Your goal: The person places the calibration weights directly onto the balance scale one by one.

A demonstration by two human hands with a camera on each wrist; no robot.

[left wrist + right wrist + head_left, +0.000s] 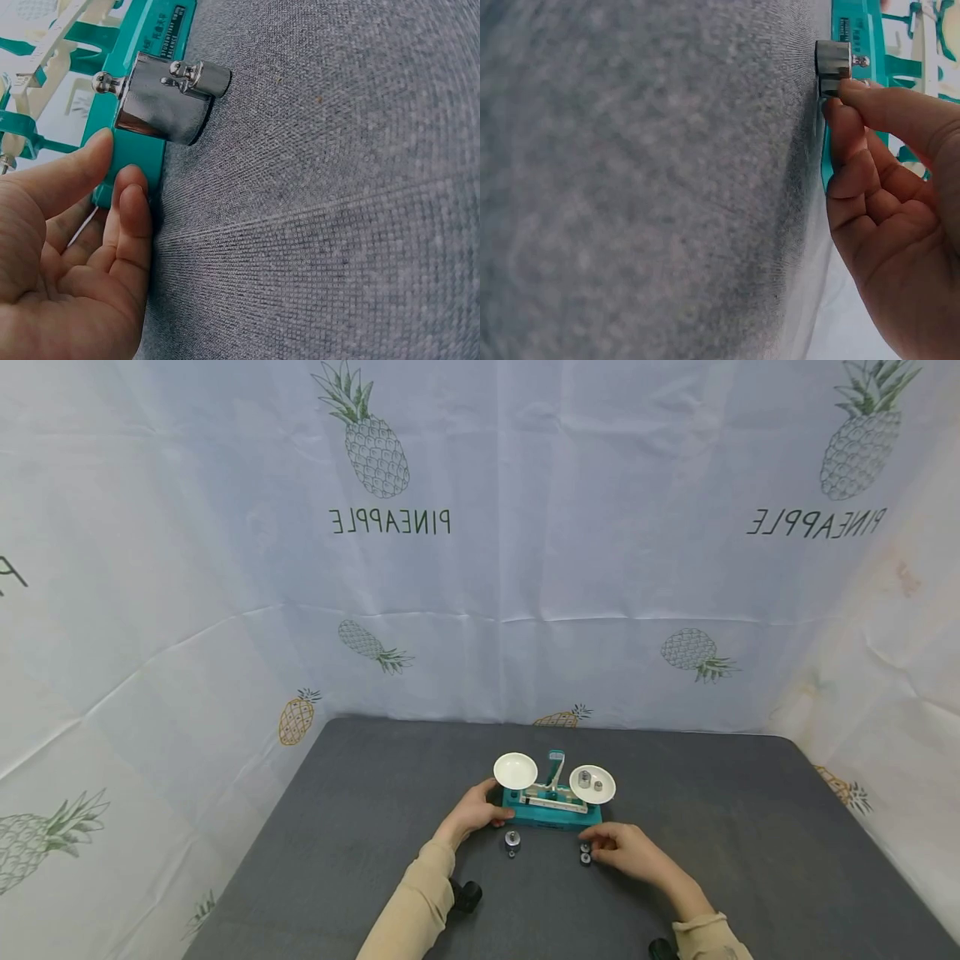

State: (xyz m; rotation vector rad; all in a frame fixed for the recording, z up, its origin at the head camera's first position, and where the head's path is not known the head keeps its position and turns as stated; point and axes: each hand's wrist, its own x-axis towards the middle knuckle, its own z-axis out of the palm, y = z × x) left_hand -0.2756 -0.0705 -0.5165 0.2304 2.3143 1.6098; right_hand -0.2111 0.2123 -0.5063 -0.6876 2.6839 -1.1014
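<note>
A teal balance scale (pixel 551 817) with two white pans stands on the table. My left hand (pixel 474 812) holds the left end of its base, thumb on top and fingers against the side in the left wrist view. Just in front of that end stand a large metal weight (pixel 161 101) and a smaller weight (pixel 211 78). My right hand (pixel 626 850) is at the right front of the base, with thumb and forefinger pinching a small metal weight (pixel 829 84). Another metal weight (pixel 832 57) stands right beside it. The right pan (pixel 606 792) bears two weights; the left pan (pixel 515 771) is bare.
The dark grey table (pixel 390 768) spreads around the scale. Behind and beside it hangs a pale cloth (pixel 525 568) printed with pineapples. Black wrist straps show below both hands near the beige sleeves (pixel 416 893).
</note>
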